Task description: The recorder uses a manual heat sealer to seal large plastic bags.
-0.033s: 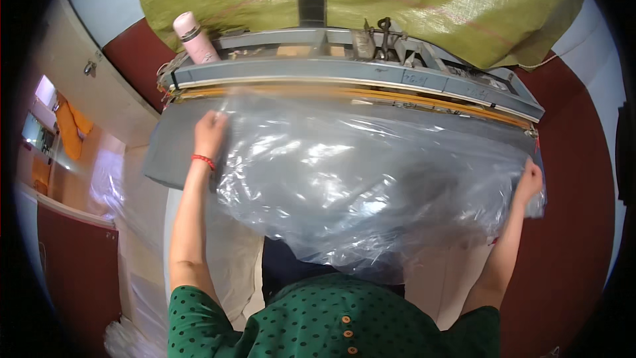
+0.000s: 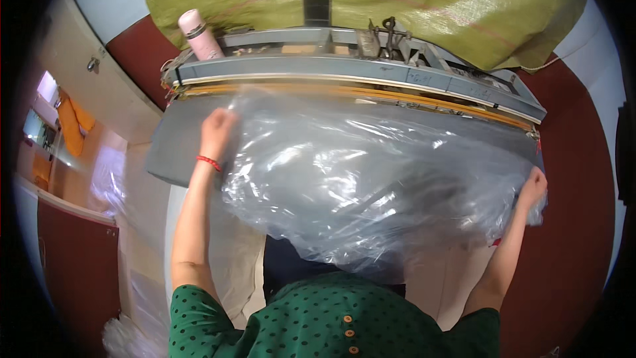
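Observation:
A wide clear plastic sheet, possibly a large bag, stretches between my two hands over a grey padded bench. Its far edge lies along the heat-sealer-like bar, and the near edge sags over my lap in shiny creases. My left hand, wearing a red bead bracelet, pinches the sheet's upper left corner. At the opposite end, my right hand grips the lower right edge, its fingers curled round the film. Beyond the sheet runs a long grey metal frame with an orange strip along its front.
On the frame's left end leans a pink flask; dark metal clamp parts sit right of its middle. A yellow-green woven tarp covers what stands behind. Crumpled plastic lies at the lower left, below an open door.
My right hand has lowered slightly, taking its end of the sheet with it. My left hand shifts a little to the right. The whole view has also moved slightly.

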`<state>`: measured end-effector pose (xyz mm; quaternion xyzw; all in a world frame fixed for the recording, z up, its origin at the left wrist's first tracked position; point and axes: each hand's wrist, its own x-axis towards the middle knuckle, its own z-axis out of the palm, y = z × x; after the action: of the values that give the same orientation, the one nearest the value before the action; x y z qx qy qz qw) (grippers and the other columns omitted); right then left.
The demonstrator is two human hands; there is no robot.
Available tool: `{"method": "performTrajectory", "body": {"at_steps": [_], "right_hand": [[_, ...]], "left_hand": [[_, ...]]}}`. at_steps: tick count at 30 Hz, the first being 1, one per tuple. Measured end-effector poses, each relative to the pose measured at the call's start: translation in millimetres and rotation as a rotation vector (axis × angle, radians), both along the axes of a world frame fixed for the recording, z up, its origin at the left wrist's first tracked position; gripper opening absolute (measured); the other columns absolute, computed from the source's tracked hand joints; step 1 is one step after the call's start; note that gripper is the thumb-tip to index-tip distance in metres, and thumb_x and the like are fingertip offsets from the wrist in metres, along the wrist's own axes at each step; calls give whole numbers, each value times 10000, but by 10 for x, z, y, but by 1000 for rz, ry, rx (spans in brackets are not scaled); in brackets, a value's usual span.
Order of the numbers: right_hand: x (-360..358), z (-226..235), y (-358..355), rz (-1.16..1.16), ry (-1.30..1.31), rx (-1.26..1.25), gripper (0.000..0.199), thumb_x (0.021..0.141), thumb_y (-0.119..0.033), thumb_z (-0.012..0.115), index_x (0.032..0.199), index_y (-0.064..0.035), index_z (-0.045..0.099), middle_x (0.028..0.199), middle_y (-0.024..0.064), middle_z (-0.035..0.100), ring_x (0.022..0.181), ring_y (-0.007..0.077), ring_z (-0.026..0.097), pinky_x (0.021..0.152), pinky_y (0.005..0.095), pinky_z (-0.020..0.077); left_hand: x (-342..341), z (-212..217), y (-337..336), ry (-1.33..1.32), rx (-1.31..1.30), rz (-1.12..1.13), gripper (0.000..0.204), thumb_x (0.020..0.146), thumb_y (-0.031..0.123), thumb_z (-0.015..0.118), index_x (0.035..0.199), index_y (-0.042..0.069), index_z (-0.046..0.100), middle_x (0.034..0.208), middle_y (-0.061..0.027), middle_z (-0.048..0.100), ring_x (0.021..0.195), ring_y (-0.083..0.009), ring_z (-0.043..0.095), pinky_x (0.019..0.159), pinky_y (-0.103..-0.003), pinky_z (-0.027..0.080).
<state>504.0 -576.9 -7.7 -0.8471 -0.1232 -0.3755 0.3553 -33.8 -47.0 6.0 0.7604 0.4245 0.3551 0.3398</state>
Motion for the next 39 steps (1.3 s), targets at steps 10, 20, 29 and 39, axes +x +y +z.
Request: {"method": "performTrajectory", "body": {"at_steps": [10, 20, 29, 39], "right_hand": [[-2429, 1247, 2212, 1215, 205, -109, 340, 691, -114, 653, 1011, -47, 560, 1054, 90, 545, 1007, 220, 507, 873, 306, 389], [-3142, 1213, 2758, 1839, 625, 137, 101, 814, -59, 512, 855, 1, 582, 805, 57, 598, 703, 120, 560, 667, 245, 447], [-1384, 1875, 1644, 814, 11, 595, 203, 859, -180, 510, 964, -16, 564, 861, 5, 551, 769, 83, 506, 691, 219, 401], [515, 80, 176, 157, 101, 26, 340, 879, -318, 425, 913, -6, 558, 819, 142, 591, 746, 245, 550, 689, 339, 416]], "left_hand": [[351, 495, -1737, -793, -663, -601, 168, 857, 231, 516, 945, 94, 561, 1183, -117, 496, 964, -181, 527, 709, -258, 426], [307, 632, -1946, -134, 639, -132, 386, 707, 301, 672, 971, 42, 561, 1090, -136, 496, 1050, -270, 447, 889, -375, 349], [-1375, -1186, -1351, 829, -316, -863, 175, 726, 159, 593, 886, 92, 618, 761, -114, 622, 712, -235, 585, 662, -352, 458], [-2032, 1002, 172, 225, 900, 903, 297, 801, 256, 566, 974, 15, 542, 955, -163, 583, 799, -285, 563, 707, -392, 435]]}}
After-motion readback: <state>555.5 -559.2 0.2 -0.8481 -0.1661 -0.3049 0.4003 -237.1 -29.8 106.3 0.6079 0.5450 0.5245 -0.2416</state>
